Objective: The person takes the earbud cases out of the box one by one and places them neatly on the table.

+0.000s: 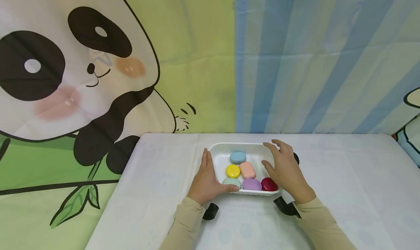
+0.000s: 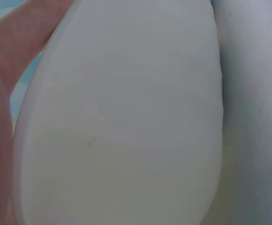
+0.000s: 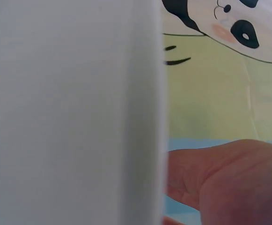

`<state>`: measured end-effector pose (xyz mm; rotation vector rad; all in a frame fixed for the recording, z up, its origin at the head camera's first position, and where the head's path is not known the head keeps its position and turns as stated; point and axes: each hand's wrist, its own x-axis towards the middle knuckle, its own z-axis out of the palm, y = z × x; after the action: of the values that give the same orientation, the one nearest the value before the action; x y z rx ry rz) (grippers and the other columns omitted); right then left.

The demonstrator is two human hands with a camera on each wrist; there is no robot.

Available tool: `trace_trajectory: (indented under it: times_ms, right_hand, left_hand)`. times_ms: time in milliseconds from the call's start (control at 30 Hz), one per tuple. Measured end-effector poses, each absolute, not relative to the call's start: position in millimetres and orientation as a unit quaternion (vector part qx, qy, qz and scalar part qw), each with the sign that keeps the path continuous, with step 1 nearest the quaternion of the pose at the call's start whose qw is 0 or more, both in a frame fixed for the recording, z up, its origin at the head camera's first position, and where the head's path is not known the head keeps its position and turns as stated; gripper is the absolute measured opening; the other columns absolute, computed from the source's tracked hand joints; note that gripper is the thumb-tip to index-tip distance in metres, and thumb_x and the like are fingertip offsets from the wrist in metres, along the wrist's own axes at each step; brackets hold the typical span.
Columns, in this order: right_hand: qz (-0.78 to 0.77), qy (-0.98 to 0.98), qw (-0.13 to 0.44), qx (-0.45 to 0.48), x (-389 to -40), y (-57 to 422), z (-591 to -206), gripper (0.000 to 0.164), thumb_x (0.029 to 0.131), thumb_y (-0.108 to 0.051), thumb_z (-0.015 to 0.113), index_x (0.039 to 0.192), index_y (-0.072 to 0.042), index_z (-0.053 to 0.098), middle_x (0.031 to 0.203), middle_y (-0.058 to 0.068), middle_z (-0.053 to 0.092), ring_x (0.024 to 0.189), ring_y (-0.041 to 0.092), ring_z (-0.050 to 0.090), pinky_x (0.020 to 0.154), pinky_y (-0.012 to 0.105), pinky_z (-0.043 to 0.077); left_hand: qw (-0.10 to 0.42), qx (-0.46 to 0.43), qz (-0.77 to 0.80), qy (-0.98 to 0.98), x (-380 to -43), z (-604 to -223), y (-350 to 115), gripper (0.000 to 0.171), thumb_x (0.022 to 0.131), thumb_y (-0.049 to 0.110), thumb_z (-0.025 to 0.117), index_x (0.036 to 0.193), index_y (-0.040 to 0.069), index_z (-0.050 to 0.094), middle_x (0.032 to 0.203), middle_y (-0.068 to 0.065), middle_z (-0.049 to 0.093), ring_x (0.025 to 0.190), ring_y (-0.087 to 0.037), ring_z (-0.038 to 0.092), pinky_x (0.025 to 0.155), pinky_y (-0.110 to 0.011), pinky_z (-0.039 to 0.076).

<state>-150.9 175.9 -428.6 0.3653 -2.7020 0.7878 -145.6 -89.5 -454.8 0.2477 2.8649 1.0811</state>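
Observation:
A white rectangular tray [image 1: 259,157] lies on the table. In it are smooth soap-like pieces: light blue [image 1: 237,157], round yellow [image 1: 233,171], pink [image 1: 247,170], pale green [image 1: 232,183], purple [image 1: 252,184] and dark red [image 1: 269,184]. My left hand [image 1: 207,180] touches the tray's left side, its fingers straight and its thumb along the front rim. Over the right rim is my right hand [image 1: 288,170], thumb and fingers spread apart with nothing between them. The tray's outer wall [image 2: 121,103] fills most of the left wrist view; the right wrist view shows its wall [image 3: 70,112] close up.
A white cloth covers the table [image 1: 157,206]. Behind its back edge hangs a printed curtain [image 1: 203,60] with a panda and blue stripes. Black wrist straps [image 1: 210,211] show near both sleeves.

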Motion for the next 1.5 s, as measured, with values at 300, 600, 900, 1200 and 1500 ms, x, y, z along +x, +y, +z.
trace_trajectory:
  times_ms: [300,600,900,1200,1500]
  right_hand:
    - [0.276,-0.943,0.125,0.141,-149,158,-435,0.056,0.086,-0.012,0.079,0.135,0.002,0.056,0.142,0.03,0.045,0.13,0.049,0.04,0.099,0.063,0.044]
    - [0.257,-0.952,0.088,0.139,-151,139,-438,0.062,0.076,-0.015,0.088,0.13,0.001,0.062,0.13,0.026,0.056,0.122,0.047,0.048,0.098,0.057,0.048]
    - [0.236,-0.962,0.031,0.135,-152,127,-441,0.053,0.084,-0.019,0.078,0.132,-0.002,0.062,0.132,0.025,0.055,0.118,0.045,0.052,0.087,0.057,0.054]
    - [0.229,-0.963,0.015,0.141,-154,119,-444,0.05,0.086,-0.016,0.073,0.132,0.0,0.061,0.13,0.026,0.055,0.118,0.047,0.052,0.09,0.057,0.052]
    - [0.221,-0.969,-0.006,0.109,-159,110,-444,0.062,0.084,-0.019,0.078,0.135,0.007,0.055,0.125,0.027,0.057,0.111,0.043,0.056,0.09,0.055,0.052]
  left_hand:
    - [0.033,0.086,0.349,0.933,-144,-458,-87,0.15,0.057,0.069,0.088,0.16,-0.002,0.004,0.168,-0.015,-0.004,0.14,-0.042,0.04,0.106,-0.049,0.045]
    - [0.033,0.087,0.346,0.934,-146,-460,-91,0.152,0.057,0.072,0.087,0.16,0.0,0.002,0.169,-0.013,-0.005,0.143,-0.039,0.036,0.107,-0.047,0.044]
    - [0.033,0.088,0.346,0.934,-146,-457,-92,0.151,0.057,0.07,0.087,0.16,-0.001,0.001,0.168,-0.014,-0.005,0.145,-0.038,0.032,0.11,-0.047,0.041]
    - [0.024,0.091,0.346,0.933,-147,-459,-93,0.15,0.058,0.068,0.088,0.16,-0.002,0.002,0.168,-0.014,-0.004,0.144,-0.037,0.034,0.109,-0.046,0.042]
    - [0.024,0.095,0.35,0.932,-147,-460,-92,0.15,0.058,0.068,0.088,0.159,-0.002,0.002,0.168,-0.016,-0.003,0.145,-0.038,0.033,0.109,-0.046,0.041]
